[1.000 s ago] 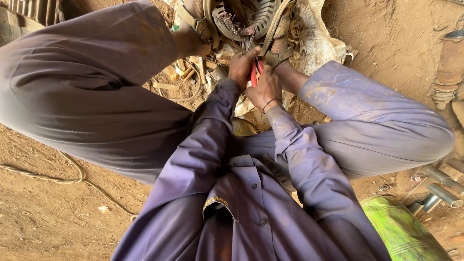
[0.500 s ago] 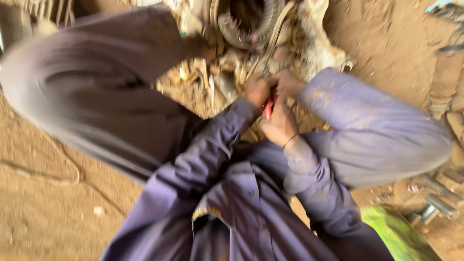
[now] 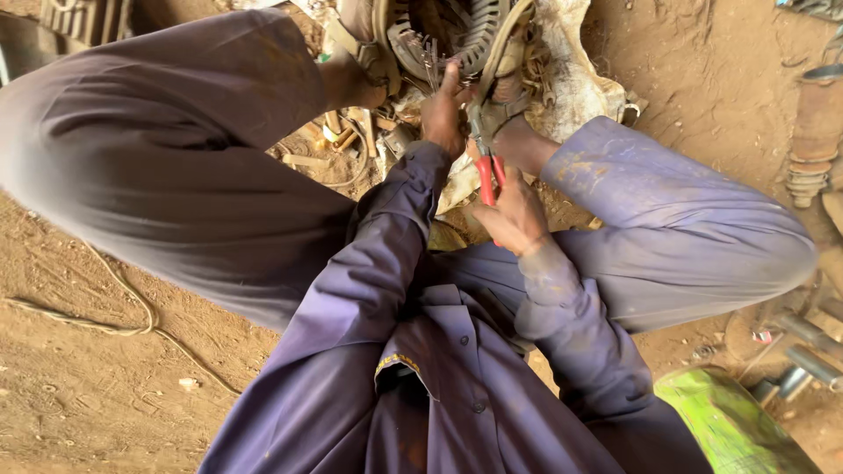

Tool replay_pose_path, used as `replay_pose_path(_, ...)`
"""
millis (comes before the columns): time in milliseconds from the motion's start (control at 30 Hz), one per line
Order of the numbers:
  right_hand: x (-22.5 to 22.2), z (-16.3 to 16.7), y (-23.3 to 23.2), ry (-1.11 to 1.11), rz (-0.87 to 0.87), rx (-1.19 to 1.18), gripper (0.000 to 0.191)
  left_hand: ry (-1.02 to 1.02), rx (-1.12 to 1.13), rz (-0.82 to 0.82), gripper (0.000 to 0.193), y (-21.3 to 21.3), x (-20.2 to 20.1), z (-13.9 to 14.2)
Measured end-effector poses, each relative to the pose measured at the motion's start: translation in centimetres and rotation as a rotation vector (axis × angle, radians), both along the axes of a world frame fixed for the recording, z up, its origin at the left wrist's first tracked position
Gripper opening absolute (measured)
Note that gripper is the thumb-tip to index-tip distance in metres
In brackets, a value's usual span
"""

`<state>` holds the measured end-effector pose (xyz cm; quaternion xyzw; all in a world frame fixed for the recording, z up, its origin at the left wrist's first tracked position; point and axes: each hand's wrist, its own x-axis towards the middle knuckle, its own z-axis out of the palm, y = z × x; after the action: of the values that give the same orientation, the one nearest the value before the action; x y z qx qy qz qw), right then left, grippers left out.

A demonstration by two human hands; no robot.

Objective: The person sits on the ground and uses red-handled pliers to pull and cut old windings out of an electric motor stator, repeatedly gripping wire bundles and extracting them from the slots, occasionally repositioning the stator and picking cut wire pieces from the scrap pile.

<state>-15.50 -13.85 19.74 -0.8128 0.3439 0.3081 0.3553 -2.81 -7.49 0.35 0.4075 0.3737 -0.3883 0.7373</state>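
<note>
I see my right hand (image 3: pixel 514 215) wrapped round the red handles of a pair of pliers (image 3: pixel 486 167), fingers curled and pressed together on the grips, thumb on top. The pliers point away from me, up toward a round motor stator (image 3: pixel 448 35) w/ copper windings showing inside its ring. The plier jaws sit just beyond the fingertips of my left hand (image 3: pixel 442 114), right at the stator's lower edge; can't tell what, if anything, the jaws bite on, too cluttered there. Left hand is up against the stator, thumb raised toward the ring, other fingers bent and tucked under near the plier head; whether they pinch a wire I can't tell. The two hands are near each other, left one further out, right one closer to my body.

Stator lies on a dirty whitish cloth (image 3: pixel 575 66) spread over the dirt ground (image 3: pixel 88 386), between my knees. Both legs and sleeves are in purple-grey fabric; left knee (image 3: pixel 158 149) rises big on the left of the hands, right knee (image 3: pixel 702 219) on the other side. Scrap bits, wood chips and metal pieces (image 3: pixel 347 132) lie left of the left fingers. A thin cord (image 3: pixel 132 329) trails over the dirt far left. Metal tubes (image 3: pixel 812 351) and a green object (image 3: pixel 738 430) sit at the lower right, well apart from the hands.
</note>
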Motion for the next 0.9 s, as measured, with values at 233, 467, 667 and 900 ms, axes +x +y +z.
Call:
replay_pose_path(233, -0.6, 10.0, -5.3, -0.249, -0.190, 0.242, 0.063, 0.137, -0.179, 0.255, 0.029, -2.2, 0.2, -0.5)
replay_pose_path(467, 0.7, 10.4, -7.1, -0.477, -0.556, 0.430, 0.062, 0.247, -0.144, 0.282, 0.026, -2.8, -0.6, 3.3)
replay_pose_path(667, -0.4, 9.9, -7.6, -0.559, -0.672, 0.564, 0.066, 0.209, -0.203, 0.029, 0.026, 0.8, -4.9, 10.5)
replay_pose_path(900, -2.0, 10.0, -7.8, -0.621, -0.789, 0.579, 0.065, -0.159, -0.051, -0.392, 0.030, 4.6, -2.6, 12.6)
